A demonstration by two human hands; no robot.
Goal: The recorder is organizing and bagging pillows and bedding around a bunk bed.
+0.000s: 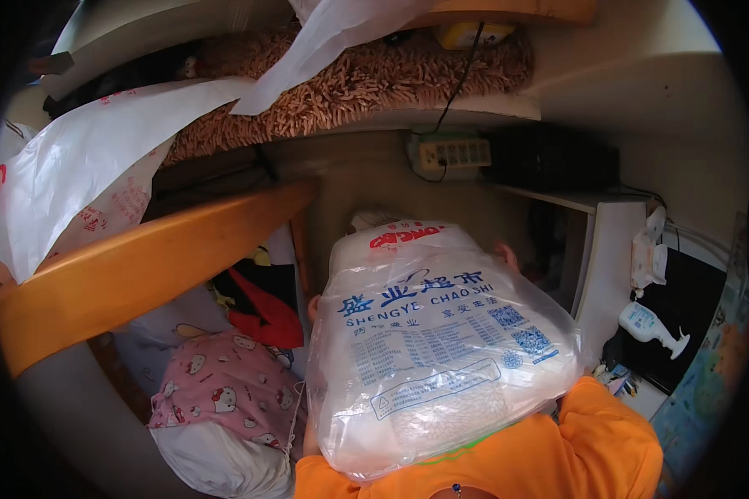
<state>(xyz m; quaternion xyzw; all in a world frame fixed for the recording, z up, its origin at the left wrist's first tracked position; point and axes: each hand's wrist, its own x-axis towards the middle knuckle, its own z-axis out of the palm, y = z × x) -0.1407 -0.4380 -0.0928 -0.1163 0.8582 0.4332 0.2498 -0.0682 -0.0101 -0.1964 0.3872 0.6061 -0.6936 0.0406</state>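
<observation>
A bulky, see-through plastic bag (412,324) fills the space in front of my chest. It bears blue and red print, and pale, soft-looking contents with a leafy pattern show through its near end. At the bag's left edge, part of my left hand (314,308) shows, gripping its side. Fingers of my right hand (507,256) curl at the far right edge, with the palm hidden by the bag. Most of both forearms is covered by the bag, between the orange sleeves (605,418).
An orange wooden rail (156,268) slants on the left, with a white plastic bag (93,162) over it. Below are a pink cartoon-print cloth (225,387) and bedding. A brown shaggy mat (349,87), a power strip (455,153) and a white cabinet (611,262) with a spray bottle (649,327) stand around.
</observation>
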